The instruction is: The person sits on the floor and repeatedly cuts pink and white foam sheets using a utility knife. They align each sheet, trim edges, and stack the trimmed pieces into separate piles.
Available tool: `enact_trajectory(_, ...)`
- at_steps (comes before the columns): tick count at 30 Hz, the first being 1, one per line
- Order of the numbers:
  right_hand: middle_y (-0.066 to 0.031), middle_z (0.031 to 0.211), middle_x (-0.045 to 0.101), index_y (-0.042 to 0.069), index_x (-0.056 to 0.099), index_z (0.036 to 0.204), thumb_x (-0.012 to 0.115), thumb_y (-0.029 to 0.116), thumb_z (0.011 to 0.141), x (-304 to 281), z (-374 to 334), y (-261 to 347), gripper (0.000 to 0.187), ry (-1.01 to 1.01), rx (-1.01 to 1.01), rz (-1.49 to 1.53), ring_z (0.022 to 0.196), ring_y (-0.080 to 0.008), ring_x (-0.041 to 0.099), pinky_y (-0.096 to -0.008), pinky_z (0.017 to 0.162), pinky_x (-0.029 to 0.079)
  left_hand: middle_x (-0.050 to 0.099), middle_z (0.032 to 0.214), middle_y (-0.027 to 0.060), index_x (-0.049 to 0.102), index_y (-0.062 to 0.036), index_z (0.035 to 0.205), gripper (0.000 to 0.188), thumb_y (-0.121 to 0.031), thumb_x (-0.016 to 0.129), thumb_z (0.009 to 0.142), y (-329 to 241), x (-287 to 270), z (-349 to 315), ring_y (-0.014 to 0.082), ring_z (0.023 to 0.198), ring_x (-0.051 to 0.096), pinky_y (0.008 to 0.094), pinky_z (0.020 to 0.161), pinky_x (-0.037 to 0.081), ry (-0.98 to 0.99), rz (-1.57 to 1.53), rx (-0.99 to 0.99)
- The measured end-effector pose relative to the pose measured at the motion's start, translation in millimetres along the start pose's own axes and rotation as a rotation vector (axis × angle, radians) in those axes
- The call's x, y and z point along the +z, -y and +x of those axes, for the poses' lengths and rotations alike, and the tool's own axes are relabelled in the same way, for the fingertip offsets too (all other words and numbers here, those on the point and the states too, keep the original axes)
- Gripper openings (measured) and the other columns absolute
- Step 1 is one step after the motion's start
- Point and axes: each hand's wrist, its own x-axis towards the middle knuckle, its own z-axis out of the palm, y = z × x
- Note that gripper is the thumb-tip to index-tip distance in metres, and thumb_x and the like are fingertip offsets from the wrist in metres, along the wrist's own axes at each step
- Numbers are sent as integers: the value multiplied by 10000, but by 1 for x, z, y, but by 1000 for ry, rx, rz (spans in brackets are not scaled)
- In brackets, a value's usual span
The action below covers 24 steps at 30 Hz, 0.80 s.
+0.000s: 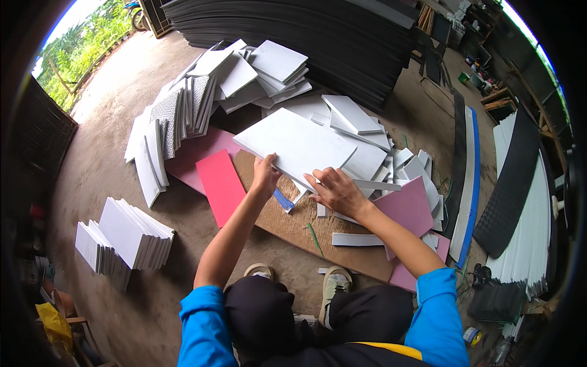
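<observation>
My left hand (pixel 266 176) grips the near left edge of a white rectangular foam sheet (pixel 293 140), thumb on top. The sheet is held tilted above a brown board (pixel 275 223) on the floor. My right hand (pixel 336 191) has its fingers curled at the sheet's near right edge. A narrow white strip (pixel 378 185) sticks out to the right behind that hand; I cannot tell whether the hand holds it too. Below the sheet, between my hands, lies a blue-handled tool (pixel 282 200), partly hidden. Another white strip (pixel 358 240) rests on the board.
White foam pieces (pixel 238 73) are heaped beyond my hands and to the right. Stacked white sheets (pixel 125 235) stand at the left. A red sheet (pixel 221 186) and pink sheets (pixel 406 208) lie around the board. Large black sheets (pixel 293 33) are piled behind; long strips (pixel 468 183) lie right.
</observation>
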Motion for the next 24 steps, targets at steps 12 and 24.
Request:
enact_trajectory(12, -129, 1435, 186, 210, 349, 1374, 620, 413, 795, 86, -76, -35, 671, 505, 509, 120, 1336, -368, 137, -621, 1041, 108, 430, 1300, 135, 201, -62, 1402, 468, -220, 350, 987, 22, -98, -17, 192, 1140, 464, 317, 964, 385, -215, 320, 474)
enact_trajectory(24, 7, 1509, 115, 524, 167, 1368, 430, -48, 798, 149, -123, -98, 850, 790, 730, -28, 1315, -439, 223, -684, 975, 266, 338, 1411, 73, 213, -113, 1434, 464, -239, 310, 998, 42, -145, -11, 150, 1227, 378, 281, 1024, 309, -247, 498, 440)
